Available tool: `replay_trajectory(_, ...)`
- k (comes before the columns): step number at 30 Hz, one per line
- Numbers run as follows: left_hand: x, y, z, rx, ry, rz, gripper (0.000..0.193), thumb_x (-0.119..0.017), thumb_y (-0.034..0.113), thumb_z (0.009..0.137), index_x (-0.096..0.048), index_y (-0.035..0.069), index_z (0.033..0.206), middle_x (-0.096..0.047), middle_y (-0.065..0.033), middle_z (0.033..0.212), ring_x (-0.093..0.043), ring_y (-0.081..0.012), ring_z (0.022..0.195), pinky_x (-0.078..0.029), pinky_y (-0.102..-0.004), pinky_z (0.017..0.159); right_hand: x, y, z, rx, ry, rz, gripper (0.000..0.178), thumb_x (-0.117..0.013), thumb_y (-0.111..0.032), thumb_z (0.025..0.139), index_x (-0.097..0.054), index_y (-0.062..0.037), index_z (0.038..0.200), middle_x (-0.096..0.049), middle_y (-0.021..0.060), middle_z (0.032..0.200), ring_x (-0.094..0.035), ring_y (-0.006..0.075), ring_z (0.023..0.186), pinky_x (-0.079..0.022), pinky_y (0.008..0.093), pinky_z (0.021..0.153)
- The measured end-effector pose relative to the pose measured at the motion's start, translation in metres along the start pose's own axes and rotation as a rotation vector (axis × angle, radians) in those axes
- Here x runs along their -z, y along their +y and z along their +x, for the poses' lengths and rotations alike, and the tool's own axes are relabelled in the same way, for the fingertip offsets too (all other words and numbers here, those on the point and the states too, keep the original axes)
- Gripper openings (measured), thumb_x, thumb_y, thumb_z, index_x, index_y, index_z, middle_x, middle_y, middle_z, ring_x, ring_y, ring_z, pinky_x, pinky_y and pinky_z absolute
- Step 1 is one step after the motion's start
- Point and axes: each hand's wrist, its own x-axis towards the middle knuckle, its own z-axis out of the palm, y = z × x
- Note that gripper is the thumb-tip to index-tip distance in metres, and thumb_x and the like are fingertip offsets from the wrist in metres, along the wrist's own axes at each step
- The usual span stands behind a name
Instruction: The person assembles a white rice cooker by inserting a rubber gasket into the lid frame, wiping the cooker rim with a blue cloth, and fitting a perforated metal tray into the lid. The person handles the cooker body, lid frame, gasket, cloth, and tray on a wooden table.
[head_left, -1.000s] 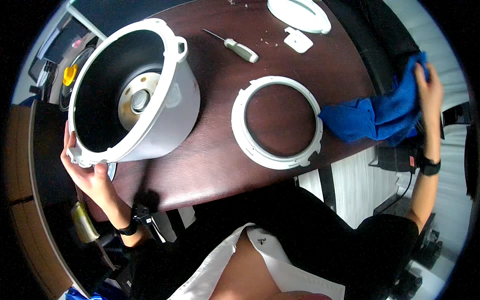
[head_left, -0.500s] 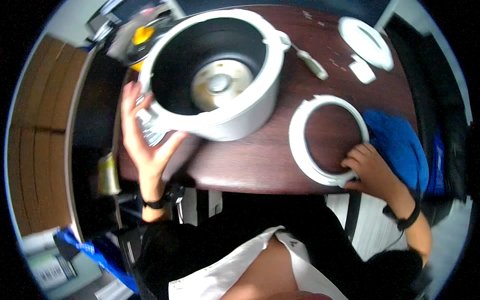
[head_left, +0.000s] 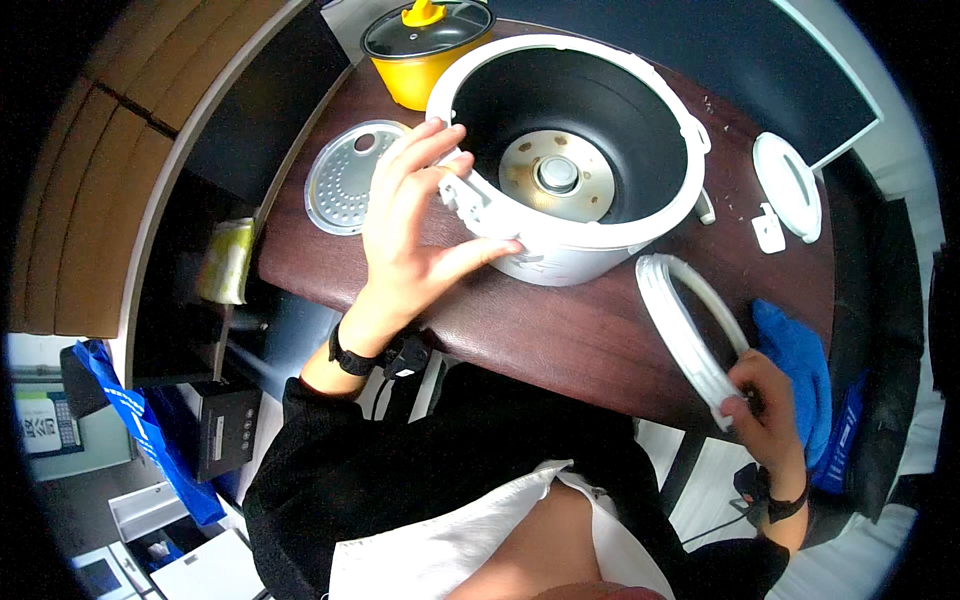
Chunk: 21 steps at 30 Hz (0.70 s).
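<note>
A white rice cooker body (head_left: 575, 262) stands without a lid on the dark table. Inside its black wall lies a stained round heating plate (head_left: 520, 175) with a silver centre button. My left hand (head_left: 405, 235) grips the near left rim beside a bracket (head_left: 462, 203), fingers over the edge and thumb on the outer front wall. My right hand (head_left: 768, 400) pinches the near end of a white plastic ring (head_left: 677, 325), which is tilted up on its side right of the cooker. The fingertips behind the ring are partly hidden.
Behind the cooker stands a yellow pot (head_left: 405, 80) with a glass lid. A perforated steamer plate (head_left: 340, 190) lies at left. A white oval cover (head_left: 785, 185), a small white piece (head_left: 768, 232) and a blue cloth (head_left: 795, 365) are at right. The front table edge (head_left: 560, 388) is close.
My right hand has raised the ring from lying flat to a steep tilt. The view has shifted, bringing the yellow pot and steamer plate into sight. My left hand stays by the bracket.
</note>
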Motion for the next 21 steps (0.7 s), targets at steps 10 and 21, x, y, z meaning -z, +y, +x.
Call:
replay_trajectory(10,0.001,-0.004,-0.005,0.028,0.049,-0.096,0.069,-0.088,0.039,0.067,-0.063,0.004,0.121,-0.058,-0.0195,0.135,-0.05,-0.0377,0.132,-0.038,-0.0506,0.109,0.026,-0.09,-0.031,0.019,0.566,-0.173,0.057,-0.047,-0.061,0.096,-0.057,-0.0043,0.096,-0.045,-0.0038,0.063,-0.039,0.0025,0.047,-0.025,0.0191,0.042)
replay_trajectory(21,0.006,-0.009,-0.017,0.184,0.1,-0.478,0.09,-0.081,0.026,0.078,-0.033,-0.003,0.148,-0.047,-0.027,0.144,-0.046,-0.0346,0.136,-0.036,-0.0419,0.114,-0.062,-0.17,0.16,0.447,0.319,-0.432,0.018,-0.063,-0.017,0.094,-0.055,-0.0013,0.09,-0.057,0.0113,0.079,-0.058,0.0222,0.069,-0.044,0.0322,0.063)
